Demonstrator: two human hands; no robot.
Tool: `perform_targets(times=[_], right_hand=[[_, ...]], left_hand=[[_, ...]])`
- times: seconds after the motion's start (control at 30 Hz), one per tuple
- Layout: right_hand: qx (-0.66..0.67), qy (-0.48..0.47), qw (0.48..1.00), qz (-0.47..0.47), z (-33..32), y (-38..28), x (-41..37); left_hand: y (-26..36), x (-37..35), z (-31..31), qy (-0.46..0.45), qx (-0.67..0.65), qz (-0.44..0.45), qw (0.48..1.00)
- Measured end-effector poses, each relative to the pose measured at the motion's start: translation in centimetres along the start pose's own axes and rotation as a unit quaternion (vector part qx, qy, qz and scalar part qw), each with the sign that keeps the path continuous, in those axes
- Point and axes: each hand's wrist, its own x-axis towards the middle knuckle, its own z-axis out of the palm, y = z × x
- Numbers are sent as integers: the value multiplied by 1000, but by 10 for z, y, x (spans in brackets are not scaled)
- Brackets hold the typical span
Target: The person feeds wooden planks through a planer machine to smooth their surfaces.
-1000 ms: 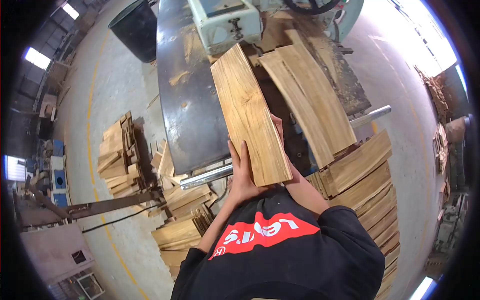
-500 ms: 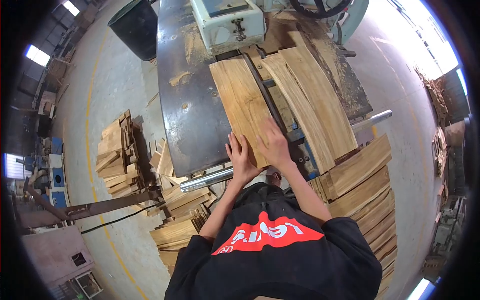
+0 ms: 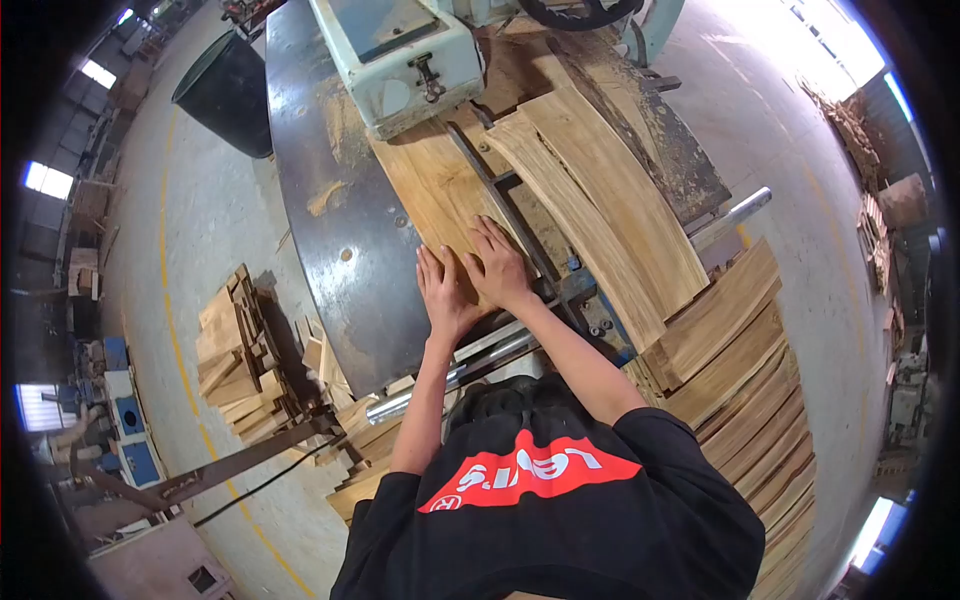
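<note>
A wooden board (image 3: 425, 185) lies on the metal machine table (image 3: 340, 240), its far end under the pale green machine housing (image 3: 420, 85). My left hand (image 3: 443, 292) rests on the board's near left part, fingers stretched forward. Beside it, my right hand (image 3: 498, 268) lies flat on the same board with its fingers spread. A dark guide bar (image 3: 495, 190) runs along the board's right edge. Right of the bar lie two more boards (image 3: 610, 200), side by side, touched by neither hand.
Stacked boards (image 3: 740, 390) fill the lower right, and a wood pile (image 3: 235, 350) stands on the floor at left. A black bin (image 3: 228, 95) is at the upper left. Metal rollers (image 3: 400, 405) edge the table's near side. A dark handwheel (image 3: 580, 12) shows at the top.
The board has slid forward, its far end now under the housing. Both hands have moved forward with it, and my right hand now lies flat. The view has shifted.
</note>
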Motion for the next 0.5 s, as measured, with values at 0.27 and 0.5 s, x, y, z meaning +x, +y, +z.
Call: perform_targets(times=[0.27,0.5], right_hand=[[1,-1,1000,13,37,15,64],[1,-16,1000,5,60,24,107]], left_hand=[[-40,58,7,14,9,4,1000],[-61,90,8,18,7,-25,999]])
